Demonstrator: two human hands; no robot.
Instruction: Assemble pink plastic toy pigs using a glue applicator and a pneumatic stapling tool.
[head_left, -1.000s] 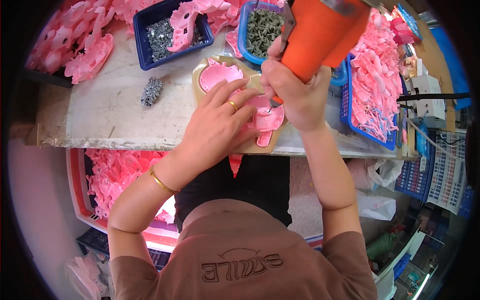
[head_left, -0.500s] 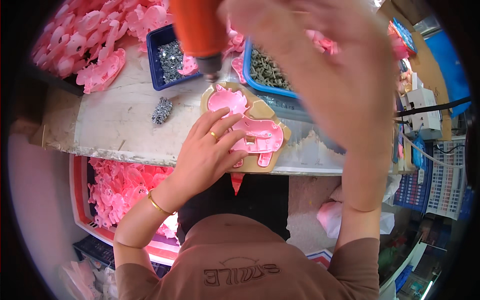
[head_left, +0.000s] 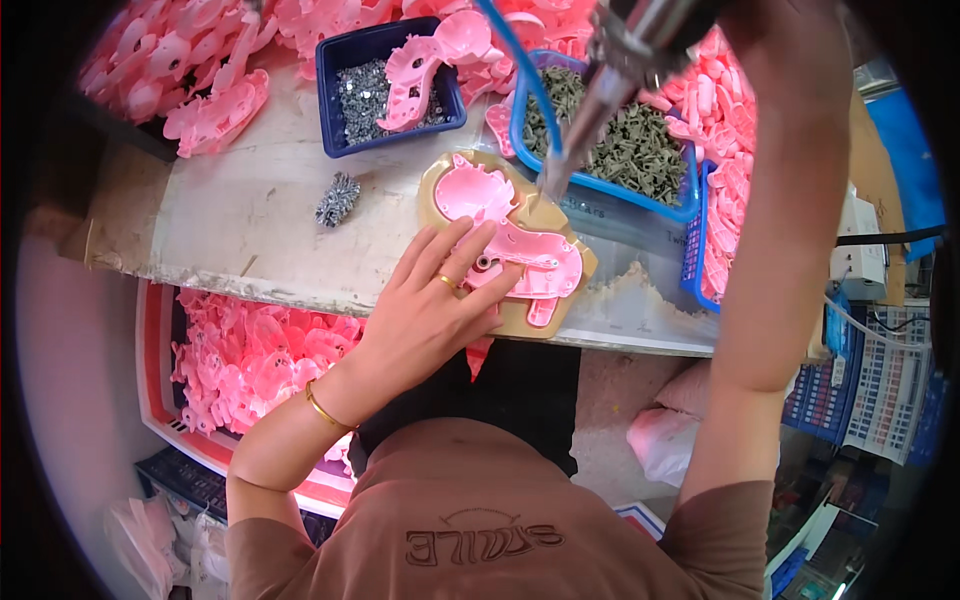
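Note:
A pink plastic shell half (head_left: 545,262), shaped like an animal, lies hollow side up in a tan fixture (head_left: 520,322) near the table's front edge. My left hand (head_left: 425,300) rests spread over its left part, fingers apart, covering some of the shell. Beside those fingers a small dark-centred ring (head_left: 485,263) shows in the shell. From the upper right a metal-nosed tool (head_left: 610,90) slants down, its tip above the fixture's far edge. My right hand (head_left: 775,25) is at the tool's dark upper end, seemingly gripping it; its fingers are mostly cut off by the picture's edge.
A navy tray (head_left: 345,140) holds small metal parts, with a pink piece on top. Grey-green parts fill a blue tray (head_left: 675,208). A spiky metal cluster (head_left: 338,200) lies on the table. Pink shells fill a basket (head_left: 695,250) and a crate (head_left: 150,390). A blue hose (head_left: 535,75) hangs down.
The orange-bodied tool has gone from view, and the metal-nosed tool with the blue hose has come in. My right hand has moved up and right. My left hand stays on the shell.

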